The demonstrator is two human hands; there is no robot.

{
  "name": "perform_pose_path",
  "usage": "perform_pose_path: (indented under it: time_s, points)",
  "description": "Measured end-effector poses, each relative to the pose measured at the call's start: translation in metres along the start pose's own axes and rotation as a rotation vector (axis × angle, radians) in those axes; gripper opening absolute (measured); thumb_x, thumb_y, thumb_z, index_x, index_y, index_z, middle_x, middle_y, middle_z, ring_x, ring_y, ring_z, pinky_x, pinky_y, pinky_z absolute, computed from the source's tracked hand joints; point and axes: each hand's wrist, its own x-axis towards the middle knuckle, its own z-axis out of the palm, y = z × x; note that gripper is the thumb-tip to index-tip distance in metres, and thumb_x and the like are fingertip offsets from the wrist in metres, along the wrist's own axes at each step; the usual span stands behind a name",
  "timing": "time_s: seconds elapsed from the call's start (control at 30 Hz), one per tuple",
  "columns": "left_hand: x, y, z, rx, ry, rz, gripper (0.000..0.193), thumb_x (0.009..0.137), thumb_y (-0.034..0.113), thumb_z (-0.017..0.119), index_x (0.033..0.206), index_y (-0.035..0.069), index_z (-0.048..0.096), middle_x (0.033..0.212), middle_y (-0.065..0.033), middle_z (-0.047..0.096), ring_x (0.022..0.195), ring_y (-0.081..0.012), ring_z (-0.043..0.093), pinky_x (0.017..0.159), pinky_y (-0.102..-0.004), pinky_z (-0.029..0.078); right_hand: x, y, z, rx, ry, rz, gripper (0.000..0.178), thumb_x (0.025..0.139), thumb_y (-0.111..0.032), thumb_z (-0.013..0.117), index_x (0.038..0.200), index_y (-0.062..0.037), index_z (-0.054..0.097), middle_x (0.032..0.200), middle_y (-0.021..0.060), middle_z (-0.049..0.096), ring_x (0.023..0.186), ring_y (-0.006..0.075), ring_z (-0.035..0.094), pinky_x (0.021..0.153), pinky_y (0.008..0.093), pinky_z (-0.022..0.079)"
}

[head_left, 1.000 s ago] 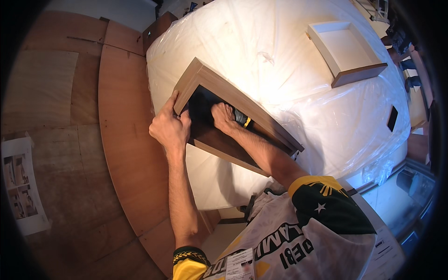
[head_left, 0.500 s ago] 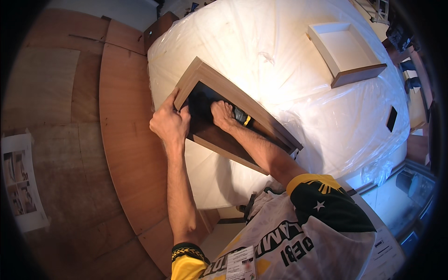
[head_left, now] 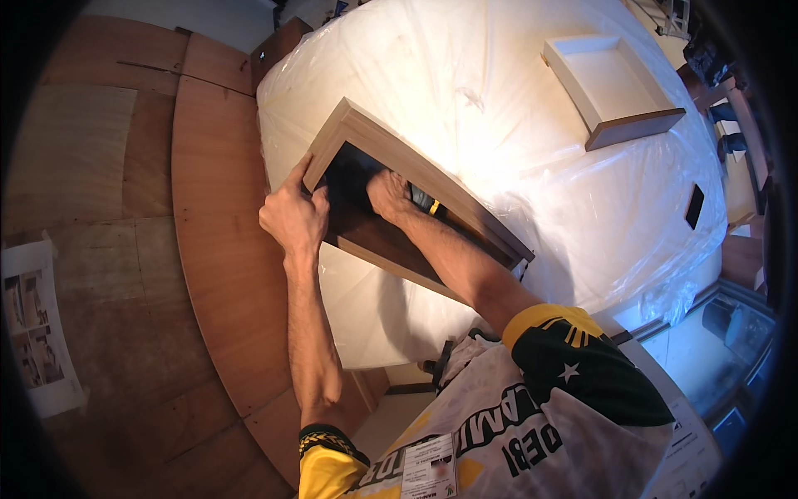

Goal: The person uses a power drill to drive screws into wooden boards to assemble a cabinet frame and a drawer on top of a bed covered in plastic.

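Note:
An open-fronted wooden cabinet box (head_left: 424,168) with a light wood-grain frame and dark inside lies tilted on a plastic-covered, bed-like surface (head_left: 465,58). My left hand (head_left: 295,218) grips the frame at its left corner, thumb and fingers on either side of the edge. Reaching in through the opening, my right hand (head_left: 389,196) is closed in a fist. A dark tool with a yellow band (head_left: 434,207) shows beside that fist, which appears to hold it. The tool's exact kind and its working end are hidden.
A white drawer with a brown front (head_left: 636,129) rests on the plastic at the far right. Near the right edge lies a flat black rectangle (head_left: 697,206). Wooden panels (head_left: 216,249) run along the left, where a picture sheet (head_left: 37,324) hangs.
My right hand has turned slightly inside the cabinet, and less of the dark tool shows. The whole scene has shifted a little left in view; my left hand keeps its grip.

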Motion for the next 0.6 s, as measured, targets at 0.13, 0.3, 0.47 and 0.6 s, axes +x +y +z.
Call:
perform_pose_path:
  time_s: [0.13, 0.3, 0.47, 0.6]
  points:
    - [0.002, -0.003, 0.002, -0.001, -0.003, 0.004, 0.057, 0.068, 0.016, 0.083, 0.123, 0.027, 0.075, 0.061, -0.0091, 0.066, 0.057, -0.0262, 0.067, 0.062, -0.0384, 0.055, 0.005, 0.003, 0.006, 0.02, 0.029, 0.002, 0.026, 0.078, 0.007, 0.071, 0.104, 0.003, 0.073, 0.104, 0.0268, 0.072, 0.107, 0.0399, 0.07, 0.093, 0.0481, 0.056]
    - [0.002, -0.004, 0.003, -0.016, 0.004, -0.012, 0.057, 0.067, 0.015, 0.083, 0.123, 0.027, 0.076, 0.059, -0.0087, 0.065, 0.056, -0.0258, 0.067, 0.061, -0.0381, 0.055, 0.012, 0.004, 0.011, 0.046, 0.063, 0.012, 0.026, 0.078, 0.006, 0.071, 0.105, 0.0026, 0.073, 0.105, 0.0265, 0.072, 0.108, 0.0398, 0.07, 0.094, 0.0479, 0.055]
    - [0.004, 0.0, 0.001, -0.023, -0.027, -0.02, 0.047, 0.074, 0.018, 0.08, 0.121, 0.019, 0.076, 0.057, -0.009, 0.063, 0.052, -0.0211, 0.064, 0.06, -0.0351, 0.053, 0.022, 0.004, 0.014, 0.064, 0.092, 0.02, 0.027, 0.079, 0.005, 0.071, 0.106, 0.0023, 0.073, 0.106, 0.0262, 0.072, 0.109, 0.0398, 0.069, 0.094, 0.0477, 0.055]
    - [0.005, -0.002, 0.003, -0.03, -0.01, 0.0, 0.047, 0.075, 0.019, 0.08, 0.121, 0.019, 0.076, 0.054, -0.0084, 0.061, 0.05, -0.0199, 0.063, 0.058, -0.0339, 0.051, 0.026, 0.003, 0.018, 0.079, 0.114, 0.027, 0.027, 0.079, 0.004, 0.071, 0.106, 0.002, 0.073, 0.107, 0.026, 0.072, 0.11, 0.0398, 0.069, 0.095, 0.0475, 0.055]
